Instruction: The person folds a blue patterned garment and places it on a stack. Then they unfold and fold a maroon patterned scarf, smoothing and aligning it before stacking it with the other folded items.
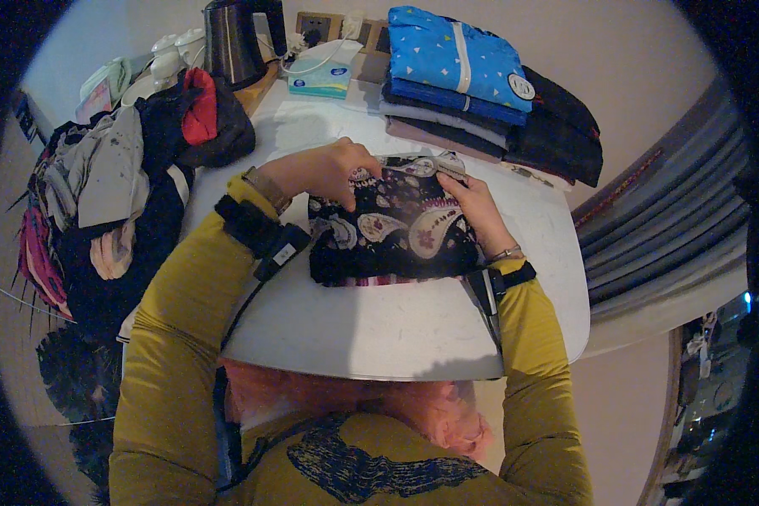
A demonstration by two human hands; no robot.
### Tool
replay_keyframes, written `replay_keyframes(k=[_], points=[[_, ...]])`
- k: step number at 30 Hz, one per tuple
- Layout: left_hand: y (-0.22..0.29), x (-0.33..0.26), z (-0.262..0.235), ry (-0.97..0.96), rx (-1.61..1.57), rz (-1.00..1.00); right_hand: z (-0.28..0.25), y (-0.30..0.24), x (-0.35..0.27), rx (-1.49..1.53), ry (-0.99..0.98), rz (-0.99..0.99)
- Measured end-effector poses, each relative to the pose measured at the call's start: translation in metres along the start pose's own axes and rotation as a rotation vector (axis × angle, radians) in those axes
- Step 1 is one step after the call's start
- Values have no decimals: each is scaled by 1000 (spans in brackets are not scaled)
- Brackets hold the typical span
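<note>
A black garment with a paisley pattern (394, 232) lies folded into a compact bundle on the white table (371, 333) in front of me. At its far left corner, the bent fingers and thumb of my left hand (339, 171) close on the cloth. My right hand (478, 208) grips the far right corner, thumb on top and the other fingers mostly hidden behind the fabric. Along the far edge, a paler layer shows between my hands. A strip of pinkish striped cloth peeks out under the near edge.
Folded clothes are stacked at the back right, a blue patterned piece (455, 52) on top. Loose clothes (118, 177) heap over the left edge. A kettle (234, 46) and a tissue pack (320, 78) stand at the back. A grey curtain (670, 228) hangs at the right.
</note>
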State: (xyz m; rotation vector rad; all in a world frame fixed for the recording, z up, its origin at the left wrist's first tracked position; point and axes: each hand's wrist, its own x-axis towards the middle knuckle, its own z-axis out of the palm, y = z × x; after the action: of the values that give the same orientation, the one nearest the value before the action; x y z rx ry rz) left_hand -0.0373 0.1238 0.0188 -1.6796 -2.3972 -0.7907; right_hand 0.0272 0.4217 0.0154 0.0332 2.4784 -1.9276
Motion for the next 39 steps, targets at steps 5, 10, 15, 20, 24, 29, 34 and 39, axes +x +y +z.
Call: replay_keyframes(k=[5, 10, 15, 20, 24, 29, 34, 39], points=[[8, -1, -13, -86, -2, -120, 1, -5, -3, -8, 2, -3], [0, -4, -14, -43, 13, -179, 1, -3, -2, 25, -10, -12], [3, 1, -18, -50, -11, -307, 0, -5, -3, -16, -5, 7], [-3, -2, -13, -38, 25, -324, -2, 2, 1, 19, -17, 0], [-14, -7, -9, -82, -39, -312, 0, -1, 0, 11, -9, 16], [-2, -6, -16, -108, -15, -278, -4, 6, 4, -41, 13, 5], [-1, -3, -17, -97, 31, -284, -2, 4, 3, -16, -7, -4], [-2, -1, -16, 6, -44, -268, -4, 2, 1, -4, -26, 13]])
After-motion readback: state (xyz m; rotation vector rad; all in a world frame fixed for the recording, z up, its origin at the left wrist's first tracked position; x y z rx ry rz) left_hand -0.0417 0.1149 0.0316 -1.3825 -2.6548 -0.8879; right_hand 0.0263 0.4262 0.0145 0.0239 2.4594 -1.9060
